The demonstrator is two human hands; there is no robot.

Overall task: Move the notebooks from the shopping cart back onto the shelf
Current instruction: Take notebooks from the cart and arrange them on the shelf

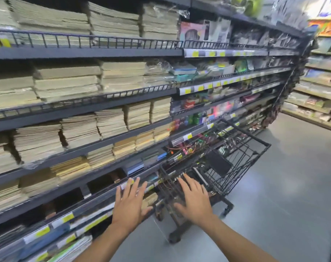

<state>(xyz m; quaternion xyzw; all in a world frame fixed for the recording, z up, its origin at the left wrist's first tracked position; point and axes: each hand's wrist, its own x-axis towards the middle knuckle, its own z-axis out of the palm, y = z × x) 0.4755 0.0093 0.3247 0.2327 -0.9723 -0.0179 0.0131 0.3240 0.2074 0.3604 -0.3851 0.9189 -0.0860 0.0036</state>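
A black wire shopping cart (242,161) stands in the aisle close against the shelving, its near end just beyond my hands. I cannot make out any notebooks inside the basket. Stacks of notebooks (66,82) fill the dark metal shelf unit (85,52) on the left, several tiers high. My left hand (131,203) reaches forward with fingers spread, in front of a lower shelf edge, holding nothing. My right hand (194,198) is also spread and empty, over the cart's near end. The picture is motion-blurred.
Small colourful stationery items (217,110) fill the shelves beyond the notebooks, above the cart. Yellow price tags (200,88) line the shelf edges. Another shelf unit (319,87) stands at the far right. Grey floor (283,186) stretches to the right of the cart.
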